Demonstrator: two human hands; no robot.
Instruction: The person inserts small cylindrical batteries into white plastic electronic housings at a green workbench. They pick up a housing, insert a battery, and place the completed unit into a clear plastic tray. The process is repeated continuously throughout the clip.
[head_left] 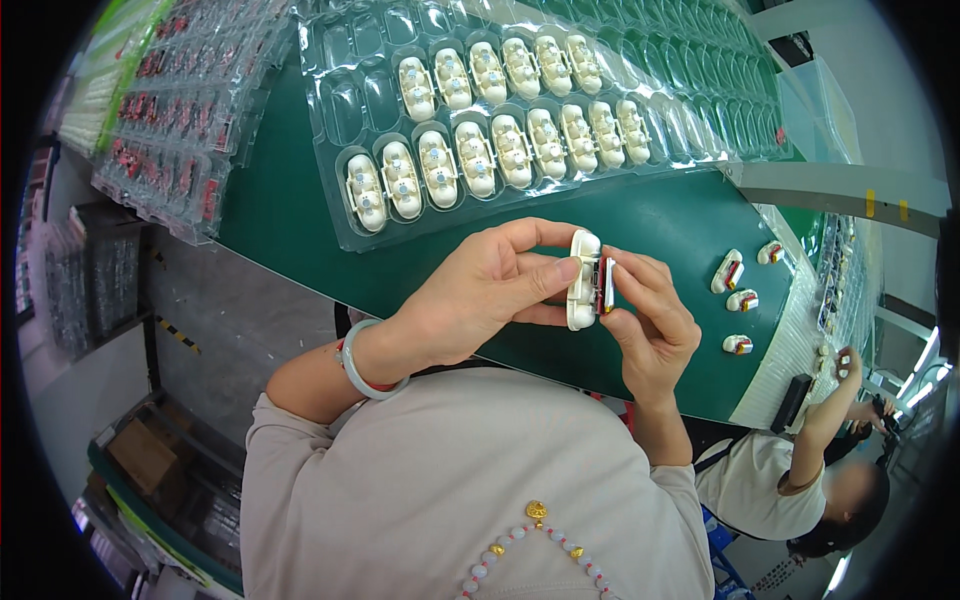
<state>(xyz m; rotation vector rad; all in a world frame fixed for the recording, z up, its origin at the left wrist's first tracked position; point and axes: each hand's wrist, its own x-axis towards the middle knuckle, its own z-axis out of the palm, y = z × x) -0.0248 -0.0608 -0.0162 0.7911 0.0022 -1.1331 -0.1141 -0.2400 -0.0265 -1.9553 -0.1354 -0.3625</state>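
Between the fingers of my left hand point(480, 285) is a white oval plastic shell point(581, 270), held upright on its long side. My right hand point(655, 325) pinches a small electronic module point(607, 287) with a white face and dark and red edges. The module sits against the right side of the shell; whether the two are joined, I cannot tell. Beyond my hands lies a clear plastic tray point(380, 235) with rows of similar white oval shells point(475, 160) in its pockets.
On the green table point(660, 225) at right lie several white pieces point(728, 270) with red and dark parts. Stacked clear trays point(180, 130) with red parts stand at left. A grey metal bar point(840, 185) crosses the right side. A co-worker point(775, 480) sits at lower right.
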